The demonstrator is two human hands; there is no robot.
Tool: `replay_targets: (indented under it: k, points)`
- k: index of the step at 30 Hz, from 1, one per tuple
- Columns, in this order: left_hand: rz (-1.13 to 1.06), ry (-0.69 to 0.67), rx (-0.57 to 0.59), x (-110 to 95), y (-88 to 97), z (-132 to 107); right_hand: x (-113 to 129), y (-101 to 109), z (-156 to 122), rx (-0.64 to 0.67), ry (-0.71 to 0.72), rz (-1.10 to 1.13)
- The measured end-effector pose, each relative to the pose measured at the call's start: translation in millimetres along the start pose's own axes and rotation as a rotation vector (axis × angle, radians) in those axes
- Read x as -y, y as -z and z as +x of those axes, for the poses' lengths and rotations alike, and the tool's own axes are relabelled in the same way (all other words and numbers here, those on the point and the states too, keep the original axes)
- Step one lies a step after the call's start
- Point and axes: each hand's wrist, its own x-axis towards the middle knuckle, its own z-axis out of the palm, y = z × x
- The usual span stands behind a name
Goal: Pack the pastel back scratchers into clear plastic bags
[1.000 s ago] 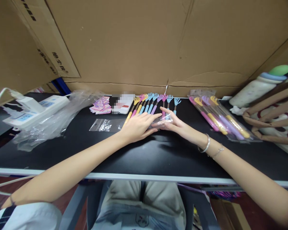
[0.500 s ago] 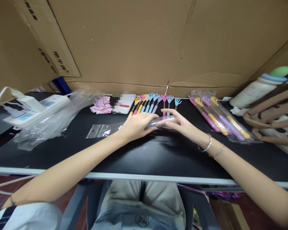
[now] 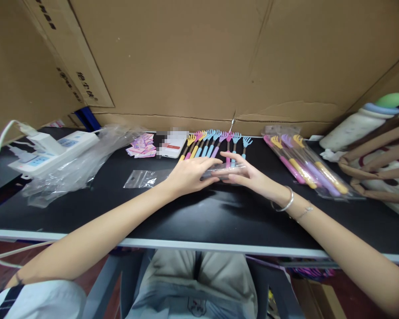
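Observation:
My left hand (image 3: 193, 176) rests over a long clear plastic bag (image 3: 142, 178), its fingers and thumb closed around the middle. The bag's flat end sticks out to the left on the black table. At the bag's other end, my right hand (image 3: 248, 173) grips it between thumb and fingers. Whether anything lies inside the bag is not plain to see. Just behind my hands is a row of small back scratchers (image 3: 211, 141) with claw-shaped heads and yellow, pink, blue and purple grips. My hands hide some of their lower ends.
Bagged back scratchers (image 3: 302, 166) lie at the right, near a white bottle (image 3: 355, 126) and a brown-handled bag (image 3: 379, 164). Pink cards (image 3: 141, 146) and a white phone-like device (image 3: 173, 144) lie behind. Leftward are loose plastic bags (image 3: 69, 164) and a power strip (image 3: 53, 153). Cardboard (image 3: 193, 57) walls the back.
Both hands stay on the plastic bag with only slight movement. The bag's flat left end has shifted a little to the right.

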Motion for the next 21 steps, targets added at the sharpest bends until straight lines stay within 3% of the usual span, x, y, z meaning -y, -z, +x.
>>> replay_targets:
  k: [11, 21]
  points:
    - [0.036, 0.074, 0.075, 12, 8.3, 1, 10, 15, -4, -0.181, 0.071, -0.26]
    - [0.06, 0.074, 0.224, 17, 25.1, 4, 10, 28, -4, -0.248, 0.053, -0.182]
